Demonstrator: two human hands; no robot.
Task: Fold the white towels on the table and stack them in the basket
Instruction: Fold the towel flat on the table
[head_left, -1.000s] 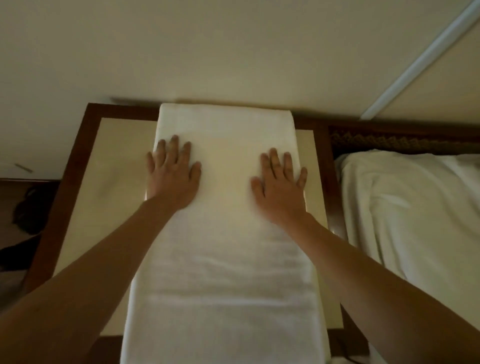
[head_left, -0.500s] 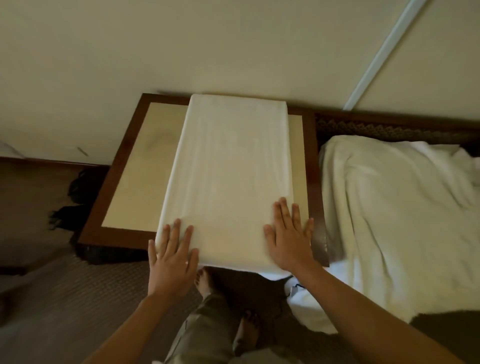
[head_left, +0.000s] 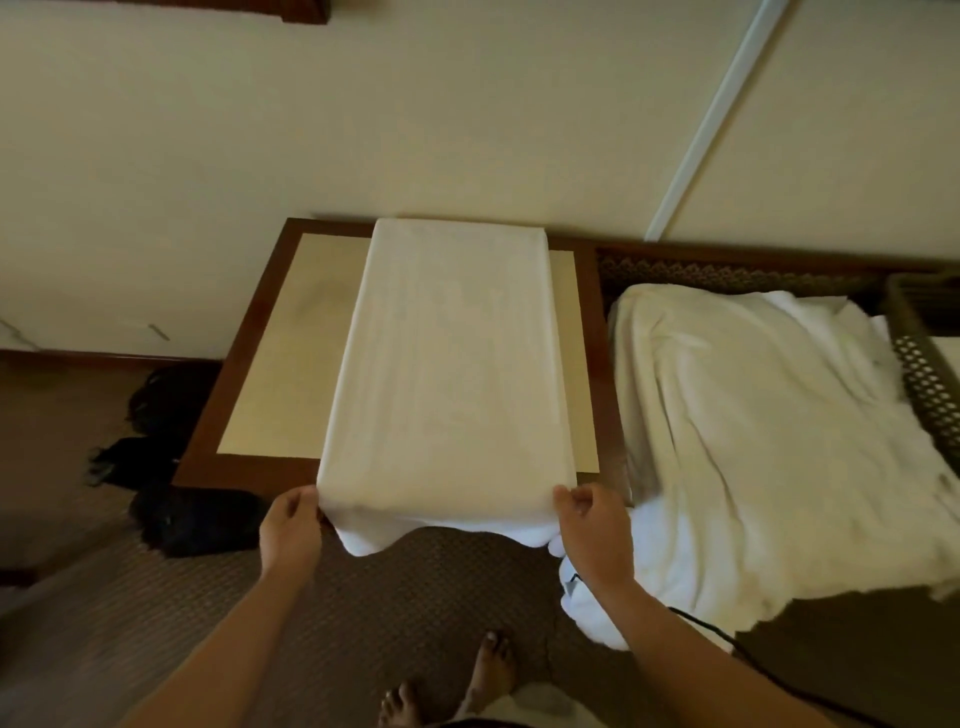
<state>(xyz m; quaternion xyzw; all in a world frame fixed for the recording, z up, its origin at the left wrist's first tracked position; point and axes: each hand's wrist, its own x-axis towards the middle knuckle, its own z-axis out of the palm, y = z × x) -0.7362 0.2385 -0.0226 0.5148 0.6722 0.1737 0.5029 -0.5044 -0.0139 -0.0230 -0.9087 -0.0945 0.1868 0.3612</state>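
No readable text, labels, brands or numbers anywhere in frame. Towel, counter, wall and basket surfaces show no print or signage.

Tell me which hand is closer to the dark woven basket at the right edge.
Right. The right hand pinches the towel's near right corner, on the side of the basket; the left hand pinches the left corner.

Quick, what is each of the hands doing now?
Left hand: pinches the near left corner of the white towel.
Right hand: pinches the towel's near right corner.
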